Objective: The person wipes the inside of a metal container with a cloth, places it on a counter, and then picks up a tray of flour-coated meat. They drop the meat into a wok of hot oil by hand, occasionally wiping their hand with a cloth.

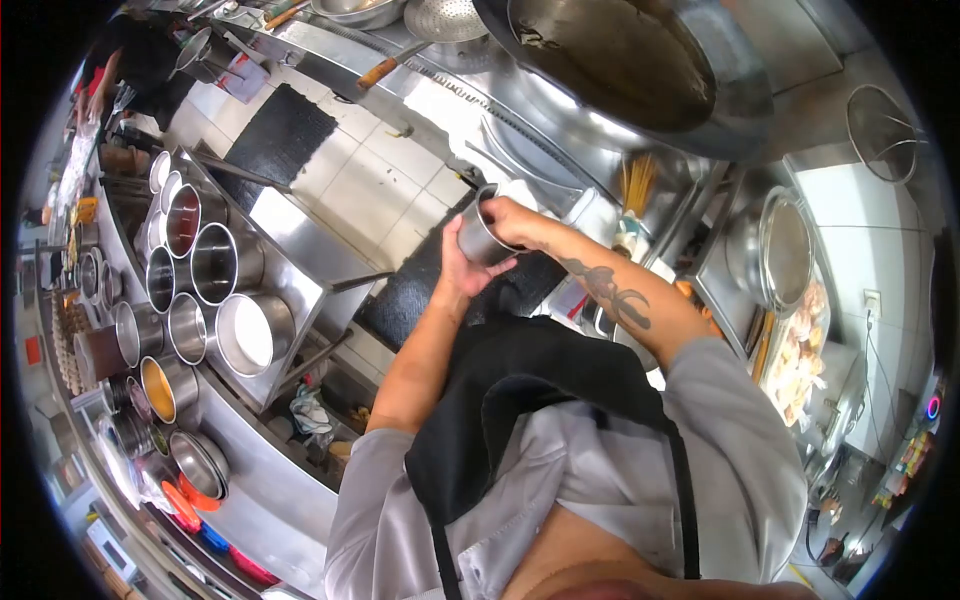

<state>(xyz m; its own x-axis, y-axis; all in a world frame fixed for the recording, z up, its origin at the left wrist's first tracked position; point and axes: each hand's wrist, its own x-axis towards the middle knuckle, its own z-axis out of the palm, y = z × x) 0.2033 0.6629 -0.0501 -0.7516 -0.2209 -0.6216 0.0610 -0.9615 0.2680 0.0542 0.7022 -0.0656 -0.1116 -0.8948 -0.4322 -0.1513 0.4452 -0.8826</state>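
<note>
A steel cylindrical pot [482,240] is held in front of my body, tilted, above the dark floor mat. My left hand [466,266] cups its lower side, the fingers wrapped around it. Over the rim bends my right hand [512,222], its curled fingers reaching into the mouth of the pot. The pot wall hides those fingertips, and whatever they grip does not show.
A large wok [620,60] with dark liquid stands at the top right, beside a perforated ladle [445,18]. Several steel pots, one a white-filled pot [245,336], line the left counter. A bamboo brush [638,185] stands right. Another person's arm [100,90] shows far left.
</note>
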